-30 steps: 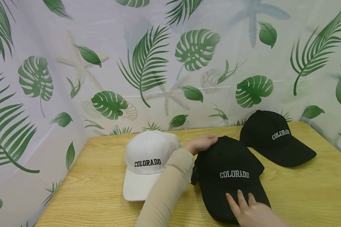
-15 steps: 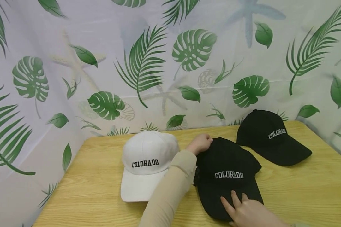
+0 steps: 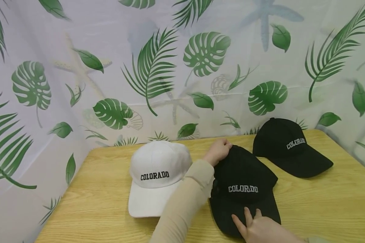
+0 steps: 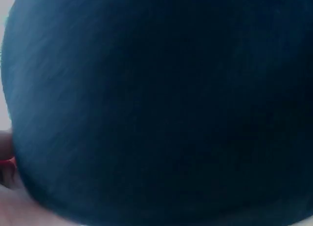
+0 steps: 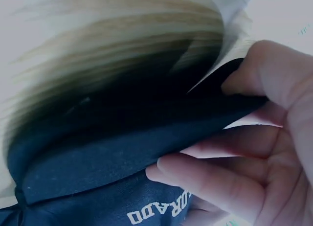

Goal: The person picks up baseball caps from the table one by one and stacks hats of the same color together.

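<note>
A black cap (image 3: 243, 175) lettered COLORADO lies in the middle of the wooden table (image 3: 94, 189), brim toward me. My left hand (image 3: 220, 150), in a beige sleeve, reaches across and grips the back of its crown with curled fingers. My right hand (image 3: 255, 227) holds the brim at the front edge. In the right wrist view the brim (image 5: 107, 133) is pinched between thumb and fingers (image 5: 220, 182). Dark cap fabric (image 4: 161, 103) fills the left wrist view.
A white COLORADO cap (image 3: 158, 168) sits just left of my left forearm. A second black cap (image 3: 287, 145) lies at the back right, close to the held one. A leaf-print curtain (image 3: 79, 67) closes off the back and sides.
My left hand's fingers, flat on the crown before, have curled round its back edge. The black cap has shifted slightly left, and my right hand has followed on the brim.
</note>
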Action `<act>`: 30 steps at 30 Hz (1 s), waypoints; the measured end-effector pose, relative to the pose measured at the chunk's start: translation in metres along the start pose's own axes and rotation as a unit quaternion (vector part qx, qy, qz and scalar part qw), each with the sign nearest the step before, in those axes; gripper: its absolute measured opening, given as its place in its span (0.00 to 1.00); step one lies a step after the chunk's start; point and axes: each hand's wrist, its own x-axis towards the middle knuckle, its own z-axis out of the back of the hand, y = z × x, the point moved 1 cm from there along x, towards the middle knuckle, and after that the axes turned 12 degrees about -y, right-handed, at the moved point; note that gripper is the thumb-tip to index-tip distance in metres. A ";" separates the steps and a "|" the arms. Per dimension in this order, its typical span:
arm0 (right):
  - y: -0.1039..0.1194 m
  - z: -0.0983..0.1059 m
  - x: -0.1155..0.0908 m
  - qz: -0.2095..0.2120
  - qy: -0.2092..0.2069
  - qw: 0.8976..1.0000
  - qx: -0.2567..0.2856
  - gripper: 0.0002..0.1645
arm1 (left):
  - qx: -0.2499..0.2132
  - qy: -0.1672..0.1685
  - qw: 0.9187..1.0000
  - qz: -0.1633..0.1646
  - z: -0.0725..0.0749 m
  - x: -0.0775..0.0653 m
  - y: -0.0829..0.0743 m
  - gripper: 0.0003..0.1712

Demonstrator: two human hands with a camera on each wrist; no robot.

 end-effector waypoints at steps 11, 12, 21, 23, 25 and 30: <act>-0.008 0.018 0.013 0.003 0.017 1.000 0.003 0.24 | 0.097 -0.015 0.995 -0.014 0.015 -0.012 -0.009 0.21; -0.009 0.019 0.012 0.004 0.011 1.000 0.001 0.24 | 0.134 -0.018 0.990 -0.034 0.014 -0.017 -0.013 0.26; -0.011 0.020 0.011 0.000 0.010 1.000 0.007 0.24 | 0.379 0.073 0.909 -0.157 -0.003 -0.041 -0.022 0.48; -0.012 0.020 0.012 -0.003 0.011 1.000 0.014 0.26 | 0.395 0.078 0.901 -0.161 -0.004 -0.042 -0.018 0.49; -0.013 0.020 0.012 -0.008 0.012 1.000 0.023 0.28 | 0.399 0.082 0.898 -0.165 -0.005 -0.042 -0.016 0.47; -0.023 0.024 0.009 -0.031 -0.001 0.997 0.077 0.28 | 0.396 0.101 0.898 -0.166 -0.001 -0.047 -0.021 0.40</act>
